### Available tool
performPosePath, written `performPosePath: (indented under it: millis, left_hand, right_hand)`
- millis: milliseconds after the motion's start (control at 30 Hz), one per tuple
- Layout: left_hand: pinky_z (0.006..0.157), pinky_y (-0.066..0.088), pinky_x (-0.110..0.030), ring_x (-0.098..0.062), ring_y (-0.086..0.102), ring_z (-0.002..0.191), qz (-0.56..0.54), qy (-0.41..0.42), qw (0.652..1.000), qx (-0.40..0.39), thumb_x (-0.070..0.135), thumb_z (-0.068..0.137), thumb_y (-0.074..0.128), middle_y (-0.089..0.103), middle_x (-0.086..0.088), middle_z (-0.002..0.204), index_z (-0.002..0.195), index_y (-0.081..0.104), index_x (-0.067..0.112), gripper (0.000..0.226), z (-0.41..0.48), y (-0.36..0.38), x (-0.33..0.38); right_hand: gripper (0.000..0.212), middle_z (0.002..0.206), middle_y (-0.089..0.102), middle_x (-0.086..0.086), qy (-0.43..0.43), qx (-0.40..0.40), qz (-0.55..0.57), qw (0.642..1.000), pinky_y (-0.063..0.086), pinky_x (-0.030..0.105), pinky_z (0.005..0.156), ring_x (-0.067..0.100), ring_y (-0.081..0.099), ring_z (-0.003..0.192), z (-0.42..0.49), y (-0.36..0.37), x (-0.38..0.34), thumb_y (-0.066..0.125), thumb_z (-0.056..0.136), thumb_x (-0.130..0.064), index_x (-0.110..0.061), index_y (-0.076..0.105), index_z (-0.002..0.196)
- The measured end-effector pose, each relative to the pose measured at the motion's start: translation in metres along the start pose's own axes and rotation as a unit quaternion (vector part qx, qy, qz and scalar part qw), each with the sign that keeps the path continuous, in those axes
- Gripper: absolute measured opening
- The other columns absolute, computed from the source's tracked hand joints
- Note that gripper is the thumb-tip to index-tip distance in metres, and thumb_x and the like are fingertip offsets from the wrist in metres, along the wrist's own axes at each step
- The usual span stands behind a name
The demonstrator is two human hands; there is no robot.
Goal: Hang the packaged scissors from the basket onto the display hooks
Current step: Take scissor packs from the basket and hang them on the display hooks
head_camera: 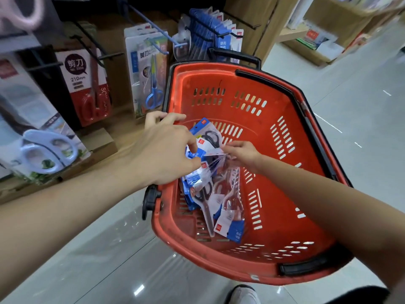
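My right grip [240,153] pinches a fanned packet [213,152] top; my left grip [166,148] fingers the packs [210,194] beneath; hooks [153,43] lie far left of the basket [285,194].

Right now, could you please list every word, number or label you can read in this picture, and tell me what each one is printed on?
"剪刀": black speech bubble on the red-and-white scissors card hanging on the display.
"210mm": same card, under the bubble.
"剪刀": white-and-blue card holding blue-handled scissors.
Small line inside the bubble: too blurred.
Red logo squares on the blue-and-white scissors packets in the red plastic basket: too small.
Blue hanging packets behind the basket: blurred.
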State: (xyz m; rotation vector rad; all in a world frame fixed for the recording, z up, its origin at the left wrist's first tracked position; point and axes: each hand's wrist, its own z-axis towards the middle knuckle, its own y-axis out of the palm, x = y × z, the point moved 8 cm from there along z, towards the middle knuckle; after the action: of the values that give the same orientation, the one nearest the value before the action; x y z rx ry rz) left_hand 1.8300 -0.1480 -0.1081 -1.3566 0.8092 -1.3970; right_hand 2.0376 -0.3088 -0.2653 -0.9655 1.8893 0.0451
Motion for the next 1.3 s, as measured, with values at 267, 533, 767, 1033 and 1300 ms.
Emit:
performPosePath:
  millis: [267,533,767,1033,1300]
  left_hand:
    - [0.116,0.010,-0.038,-0.006,0.031,0.147,-0.008,0.004,1.000,0.005,0.060,0.077,0.049,0.071,0.023,0.111,0.088,0.077,0.035,0.039,-0.002,-0.001,0.001]
    - [0.114,0.008,-0.037,-0.006,0.030,0.146,-0.009,0.000,1.000,0.012,0.063,0.077,0.050,0.071,0.025,0.111,0.089,0.076,0.037,0.038,-0.001,0.000,0.002]
    - [0.114,0.007,-0.034,-0.004,0.030,0.146,-0.028,0.000,0.999,0.018,0.061,0.076,0.052,0.071,0.025,0.108,0.085,0.076,0.038,0.034,-0.001,-0.002,-0.001]
    - [0.115,0.008,-0.034,-0.003,0.029,0.146,-0.031,0.011,0.999,0.015,0.062,0.077,0.051,0.071,0.027,0.105,0.083,0.075,0.038,0.034,0.000,0.000,-0.007]
    - [0.116,0.009,-0.035,-0.002,0.030,0.146,-0.048,0.010,0.999,0.022,0.059,0.078,0.054,0.070,0.027,0.106,0.082,0.075,0.039,0.030,0.001,-0.003,-0.007]
  right_hand:
    - [0.046,0.133,0.060,0.016,-0.025,-0.086,0.049,0.995,0.060,0.044,0.096,0.030,0.067,0.112,0.004,0.014,-0.002,0.071,0.092,-0.002,-0.013,0.050,0.132]
    - [0.075,0.150,0.050,0.003,-0.067,-0.223,-0.310,0.922,0.048,0.039,0.104,0.025,0.046,0.139,0.002,0.026,0.026,0.069,0.081,0.009,-0.025,0.054,0.147]
    - [0.129,0.164,-0.001,0.008,-0.161,-0.101,-0.470,0.862,0.054,0.039,0.103,0.029,0.047,0.131,0.018,0.050,0.009,0.093,0.069,-0.010,-0.037,0.008,0.163]
    - [0.052,0.118,0.053,-0.003,-0.232,0.070,-0.345,0.907,0.049,0.034,0.101,0.018,0.055,0.105,0.040,0.005,-0.056,0.085,0.081,-0.025,-0.022,0.052,0.120]
    - [0.117,0.145,0.052,0.003,-0.136,0.000,-0.254,0.958,0.045,0.039,0.110,0.025,0.054,0.130,0.060,0.000,-0.035,0.095,0.069,-0.017,-0.017,0.022,0.160]
